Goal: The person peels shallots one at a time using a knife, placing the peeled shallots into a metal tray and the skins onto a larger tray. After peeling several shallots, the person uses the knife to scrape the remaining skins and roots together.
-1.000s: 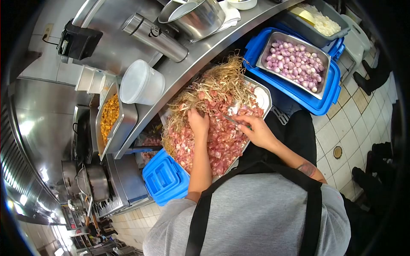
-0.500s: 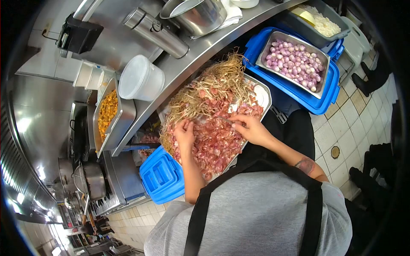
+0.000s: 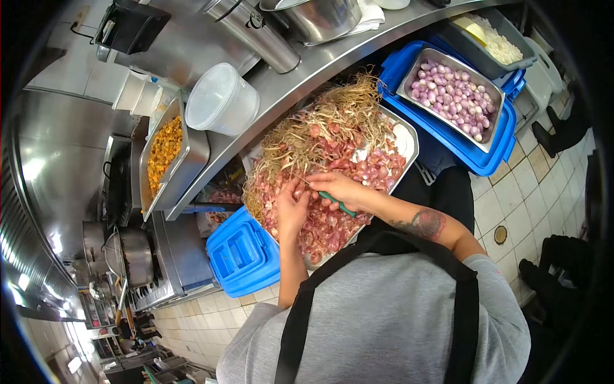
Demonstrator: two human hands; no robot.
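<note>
Over a metal tray (image 3: 412,142) heaped with reddish shallot pieces and skins (image 3: 332,233), my two hands are close together. A green-handled knife (image 3: 338,203) is in my right hand (image 3: 338,191), its blade pointing toward my left hand. The fingers of my left hand (image 3: 293,208) are pinched together near the blade tip; what they hold is too small to make out. Dry, stringy roots and stalks (image 3: 288,142) are piled at the tray's far side, beyond both hands.
Peeled shallots (image 3: 454,96) fill a metal pan on a blue lid (image 3: 499,168) at the right. Another blue lid (image 3: 240,256) lies left of the tray. The steel counter (image 3: 320,67) bears a white tub (image 3: 220,102). A person's dark shoes show far right.
My right hand has moved left toward my left hand, and the green knife handle now shows. The camera view has shifted slightly.
</note>
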